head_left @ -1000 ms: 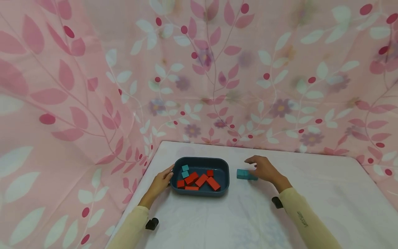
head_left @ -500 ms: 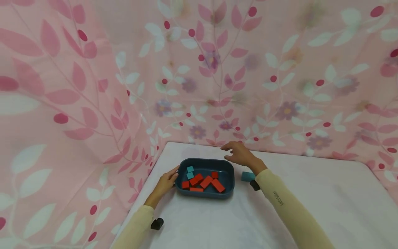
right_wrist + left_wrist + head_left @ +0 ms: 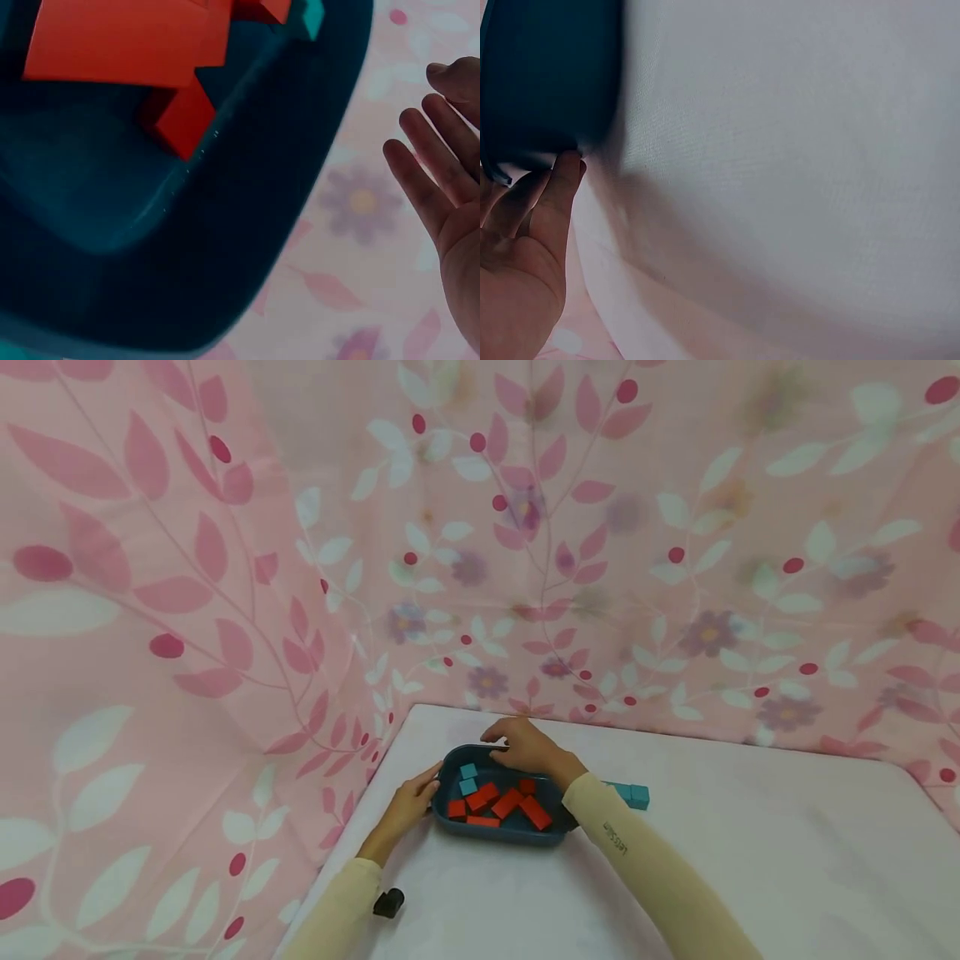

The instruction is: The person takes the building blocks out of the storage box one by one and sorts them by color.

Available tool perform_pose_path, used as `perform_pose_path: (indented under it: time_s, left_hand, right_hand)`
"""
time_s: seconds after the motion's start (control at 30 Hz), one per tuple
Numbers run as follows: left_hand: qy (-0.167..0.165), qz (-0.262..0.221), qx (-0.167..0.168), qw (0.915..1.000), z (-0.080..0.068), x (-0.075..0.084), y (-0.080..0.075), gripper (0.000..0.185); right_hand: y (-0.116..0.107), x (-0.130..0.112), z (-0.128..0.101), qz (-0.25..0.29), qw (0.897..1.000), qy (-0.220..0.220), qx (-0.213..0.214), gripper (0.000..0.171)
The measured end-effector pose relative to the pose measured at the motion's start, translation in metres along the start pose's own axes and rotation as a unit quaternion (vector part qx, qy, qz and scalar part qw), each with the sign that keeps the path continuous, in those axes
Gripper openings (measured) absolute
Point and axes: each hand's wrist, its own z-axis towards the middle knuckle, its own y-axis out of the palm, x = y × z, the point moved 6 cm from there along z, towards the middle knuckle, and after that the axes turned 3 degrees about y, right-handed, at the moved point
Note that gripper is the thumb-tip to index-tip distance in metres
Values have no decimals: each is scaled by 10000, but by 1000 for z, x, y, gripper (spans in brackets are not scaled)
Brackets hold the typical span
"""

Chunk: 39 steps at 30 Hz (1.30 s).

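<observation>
A dark blue oval-cornered tray (image 3: 498, 837) sits on the white-covered table, with several red blocks (image 3: 536, 812) and two small teal cubes (image 3: 468, 787) inside. At the tray's left end my left hand (image 3: 405, 803) grips the rim. In the left wrist view the fingers (image 3: 559, 199) of that hand meet the tray's end wall (image 3: 551, 82). Over the tray's back rim hovers my right hand (image 3: 528, 750), holding nothing. Seen from the right wrist, its fingers (image 3: 420, 187) are extended beside the tray wall (image 3: 292, 150), and a red block (image 3: 180, 124) shows inside.
A short row of teal blocks (image 3: 639, 797) lies on the table just right of the tray, partly hidden by the right sleeve (image 3: 622, 835). The white table (image 3: 787, 827) extends right. Pink floral cloth (image 3: 637, 568) hangs behind and at left.
My right hand has moved left from above the teal row to over the tray's back rim. My left hand stays at the tray's end. The head view has shifted slightly.
</observation>
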Motion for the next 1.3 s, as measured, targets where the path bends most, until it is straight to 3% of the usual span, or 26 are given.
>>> perform_pose_path:
  time_s: [0.33, 0.47, 0.63, 0.7, 0.83, 1.0, 1.17, 1.3]
  left_hand:
    - [184, -66, -5, 9998, 1, 6, 4, 46]
    - [117, -66, -47, 9999, 2, 4, 5, 47]
    - [125, -96, -69, 9999, 1, 3, 4, 47]
    - [144, -117, -93, 9998, -1, 9, 3, 47]
    - [167, -177, -116, 9996, -2, 10, 1, 47]
    - [215, -202, -148, 9995, 1, 3, 1, 47]
    - [277, -143, -176, 9994, 0, 3, 1, 47]
    - [139, -79, -113, 9998, 1, 2, 1, 47]
  right_hand:
    - [34, 4, 20, -483, 9951, 155, -851, 29]
    - [46, 8, 25, -601, 9917, 310, -1095, 31]
    - [57, 4, 32, -835, 9881, 307, -1252, 36]
    - [62, 3, 34, -957, 9863, 310, -1306, 39]
    - [75, 4, 37, -1305, 9783, 529, -1521, 43]
    - [88, 10, 38, -1662, 9692, 598, -1715, 38]
    - [91, 12, 39, -1809, 9683, 481, -1655, 30]
    - [89, 19, 36, -1645, 9704, 705, -1624, 27]
